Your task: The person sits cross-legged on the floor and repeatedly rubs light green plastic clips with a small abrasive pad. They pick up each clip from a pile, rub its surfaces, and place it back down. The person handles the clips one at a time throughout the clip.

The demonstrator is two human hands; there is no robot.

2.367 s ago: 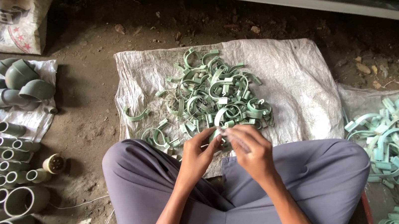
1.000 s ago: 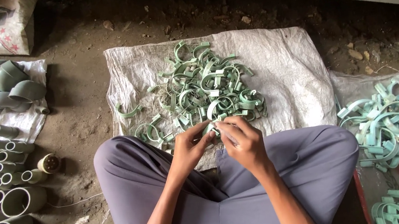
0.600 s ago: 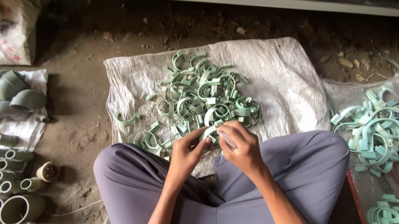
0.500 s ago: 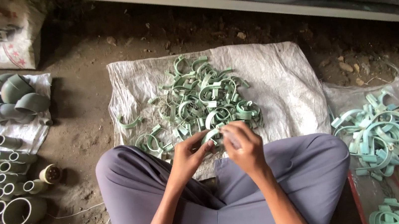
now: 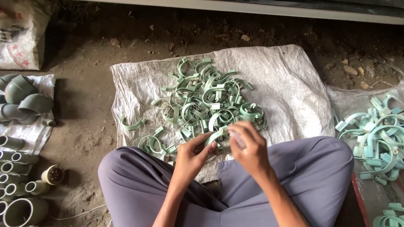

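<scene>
Both hands have come a little closer to the lap since a moment ago, and the work between them goes on much as before. The left hand (image 5: 192, 156) and right hand (image 5: 248, 146) pinch one pale green clip (image 5: 216, 136) between their fingertips; it seems to be a small curved clamp, though fingers hide part of it. Just beyond the grip lies the clip heap (image 5: 206, 103) on a white sack (image 5: 290, 83). Well to its right, larger clamps (image 5: 384, 133) fill another sack; to its left lie grey pipe fittings (image 5: 5, 166).
</scene>
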